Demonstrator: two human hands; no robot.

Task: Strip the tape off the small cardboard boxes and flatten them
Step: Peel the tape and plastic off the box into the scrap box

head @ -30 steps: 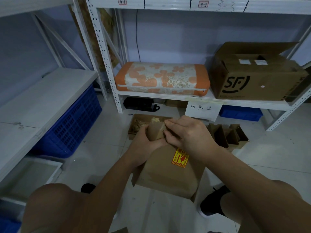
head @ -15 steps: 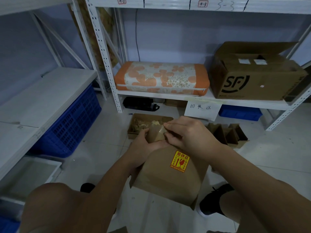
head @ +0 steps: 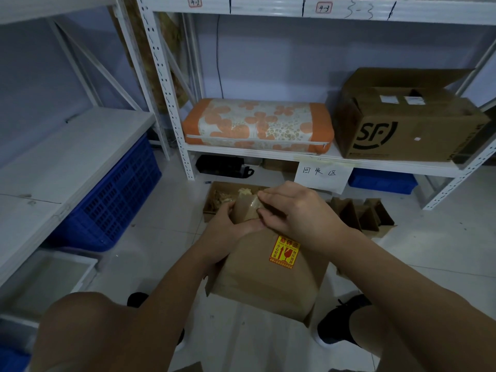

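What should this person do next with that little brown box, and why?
Probably peel the tape back toward them: the right hand pinches it at the top of the small box while the left hand grips the box, which looks not yet flattened.

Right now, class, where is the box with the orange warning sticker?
In the head view the small cardboard box sits at centre, held above the floor by the left hand and right hand, in front of the tray of scraps.
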